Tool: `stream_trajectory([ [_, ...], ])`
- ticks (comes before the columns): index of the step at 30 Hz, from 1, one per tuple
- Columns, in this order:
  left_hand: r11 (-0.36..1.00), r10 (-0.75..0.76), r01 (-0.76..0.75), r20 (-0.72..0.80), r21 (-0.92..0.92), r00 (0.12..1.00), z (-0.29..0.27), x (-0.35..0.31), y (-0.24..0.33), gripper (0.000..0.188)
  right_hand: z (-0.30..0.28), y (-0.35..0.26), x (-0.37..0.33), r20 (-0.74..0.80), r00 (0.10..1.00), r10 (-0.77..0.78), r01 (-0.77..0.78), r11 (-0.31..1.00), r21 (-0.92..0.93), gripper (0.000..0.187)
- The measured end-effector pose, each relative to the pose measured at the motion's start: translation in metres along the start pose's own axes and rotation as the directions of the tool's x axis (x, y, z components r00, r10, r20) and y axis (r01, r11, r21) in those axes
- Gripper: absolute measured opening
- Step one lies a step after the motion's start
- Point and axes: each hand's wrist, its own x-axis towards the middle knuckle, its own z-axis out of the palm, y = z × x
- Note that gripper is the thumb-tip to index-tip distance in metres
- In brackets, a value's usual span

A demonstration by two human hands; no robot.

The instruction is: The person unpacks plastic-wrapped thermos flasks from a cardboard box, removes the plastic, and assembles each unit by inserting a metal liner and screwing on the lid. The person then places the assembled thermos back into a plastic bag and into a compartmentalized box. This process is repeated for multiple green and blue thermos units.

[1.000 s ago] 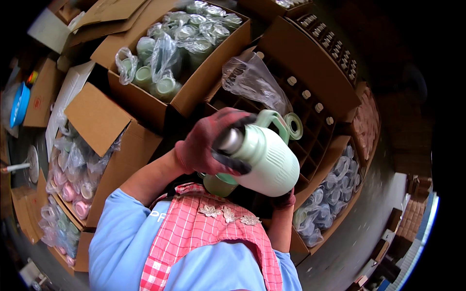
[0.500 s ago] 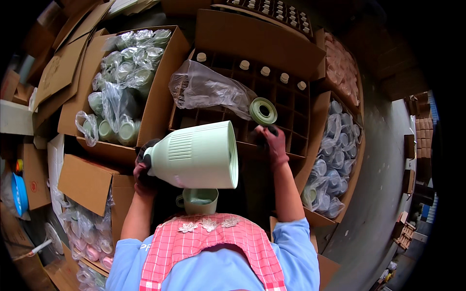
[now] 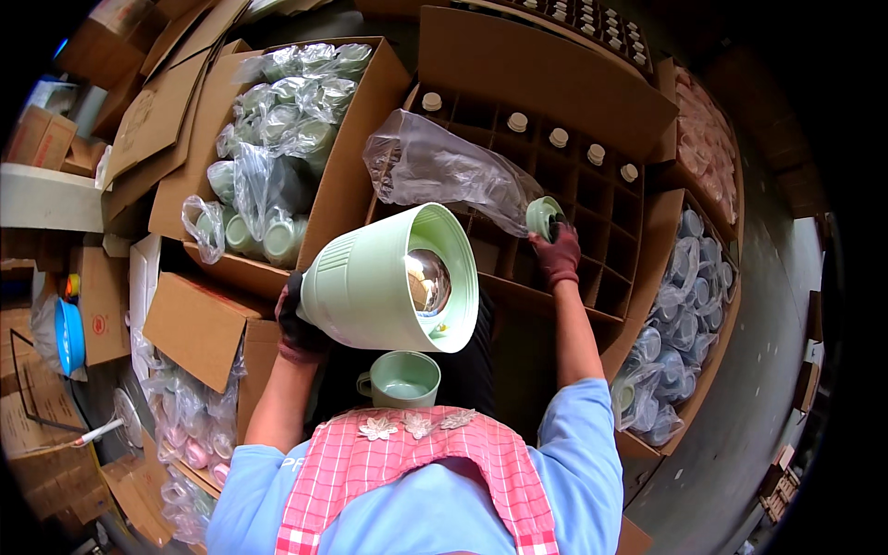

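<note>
My left hand (image 3: 302,324), in a dark-palmed maroon glove, grips the narrow end of a pale green vacuum flask body (image 3: 363,282). The flask lies tilted on its side with its wide end facing right and partly up; a silvery glass liner (image 3: 428,280) shows inside. My right hand (image 3: 559,255), gloved alike, holds a green ring-shaped base cap (image 3: 542,216) above the divided carton, its fingers partly hidden. Just below the flask, near my apron, is a pale green cup (image 3: 405,377) with a handle.
A divided carton (image 3: 638,199) with several white-capped bottles lies ahead, a clear plastic bag (image 3: 444,171) across it. Cartons of bagged green parts (image 3: 393,69) and bagged bluish parts (image 3: 610,356) flank it. An open-flapped box (image 3: 199,324) of bagged pink parts stands at left.
The flask's wide end has turned toward me, bringing the liner into view. My right hand has tilted the base cap from face-on to more edge-on. The whole view has shifted.
</note>
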Motion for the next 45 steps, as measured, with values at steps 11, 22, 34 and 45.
stream_trajectory([
  [11,0.999,0.033,-0.032,0.092,-0.007,0.995,-0.001,-0.010,-0.005,0.034,-0.166,-0.119,-0.126,-0.067,0.917,-0.392,0.044,-0.067,0.997,0.076],
  [22,0.989,0.122,-0.142,0.298,0.049,0.947,0.006,-0.040,0.007,0.052,-0.200,-0.144,-0.146,-0.271,0.637,-0.722,0.556,0.187,0.810,0.069],
  [34,0.945,0.159,-0.228,0.281,0.234,0.946,0.019,-0.043,0.001,0.026,-0.206,-0.144,-0.168,-0.288,0.661,-0.693,0.581,0.230,0.780,0.069],
  [45,0.993,-0.081,0.100,0.251,-0.066,0.965,0.046,-0.046,0.005,0.024,-0.200,-0.135,-0.165,-0.308,0.672,-0.674,0.629,0.299,0.718,0.074],
])
